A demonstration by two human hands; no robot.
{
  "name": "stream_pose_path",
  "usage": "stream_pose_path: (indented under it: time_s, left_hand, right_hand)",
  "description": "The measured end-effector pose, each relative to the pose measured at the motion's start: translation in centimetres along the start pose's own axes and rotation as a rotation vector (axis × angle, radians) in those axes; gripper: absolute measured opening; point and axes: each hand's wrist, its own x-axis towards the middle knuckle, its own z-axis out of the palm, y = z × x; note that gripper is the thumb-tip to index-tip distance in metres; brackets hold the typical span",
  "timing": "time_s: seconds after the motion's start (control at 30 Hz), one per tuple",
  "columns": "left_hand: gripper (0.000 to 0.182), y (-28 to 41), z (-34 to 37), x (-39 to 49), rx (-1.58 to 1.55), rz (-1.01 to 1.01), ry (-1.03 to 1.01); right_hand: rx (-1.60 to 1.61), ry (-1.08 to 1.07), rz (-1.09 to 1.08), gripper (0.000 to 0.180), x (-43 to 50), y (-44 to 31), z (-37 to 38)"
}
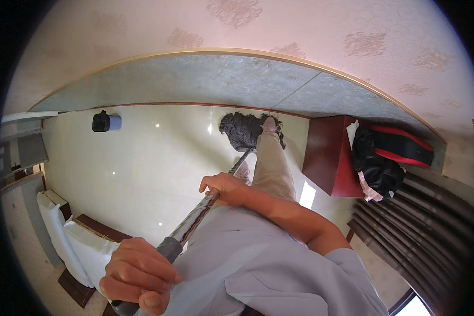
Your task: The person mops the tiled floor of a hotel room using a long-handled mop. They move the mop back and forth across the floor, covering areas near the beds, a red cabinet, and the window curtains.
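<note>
A mop with a long metal handle [197, 215] runs from the lower left up to its dark, shaggy head [243, 130], which lies on the floor close to the wall. Low in the picture, my left hand [139, 272] is closed around the dark grip at the handle's upper end. Farther down the shaft, my right hand [227, 189] wraps around the handle, its arm reaching in from the right. One of my shoes [269, 125] overlaps the mop head; the other is partly hidden behind the handle and my right hand.
A small bin with a black bag [110, 121] stands near the wall on the left. On the right is a dark red cabinet [328, 158] with black cloth and a red and black object on it. Dark curtains [414, 213] hang beside it. White-covered furniture [83, 245] is at lower left.
</note>
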Motion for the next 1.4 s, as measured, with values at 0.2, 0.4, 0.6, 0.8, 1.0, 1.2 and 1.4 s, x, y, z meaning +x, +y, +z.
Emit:
stream_pose_path:
  time_s: [0.2, 0.4, 0.6, 0.8, 1.0, 1.2, 1.4]
  left_hand:
    - [0.026, 0.3, -0.4, -0.3, -0.127, 0.029, -0.137]
    - [0.027, 0.3, -0.3, -0.6, -0.101, 0.030, -0.093]
    - [0.027, 0.5, -1.1, -1.0, -0.135, 0.039, -0.085]
    - [0.028, -0.3, 0.3, 0.9, -0.262, 0.002, -0.417]
    - [0.028, -0.3, -0.2, 1.3, -0.170, -0.027, -0.336]
    - [0.026, 0.5, -4.1, -0.6, -0.159, -0.032, -0.184]
    - [0.027, 1.3, -5.8, -2.8, -0.149, 0.002, -0.095]
  right_hand:
    - [-0.023, -0.043, -0.016, 0.025, -0.7, 0.0, 0.0]
    - [0.009, -0.065, 0.025, 0.025, -0.8, -0.1, -0.3]
    - [-0.019, -0.014, 0.015, 0.025, -0.9, -0.1, 1.0]
    - [-0.001, 0.020, 0.059, 0.028, -2.2, -0.7, -0.8]
    - [0.032, -0.040, 0.068, 0.030, -1.3, -1.3, -1.9]
    - [0.030, -0.219, 0.134, 0.036, 1.1, -1.7, 0.1]
    - [-0.056, -0.183, 0.175, 0.036, 0.8, -1.3, 3.0]
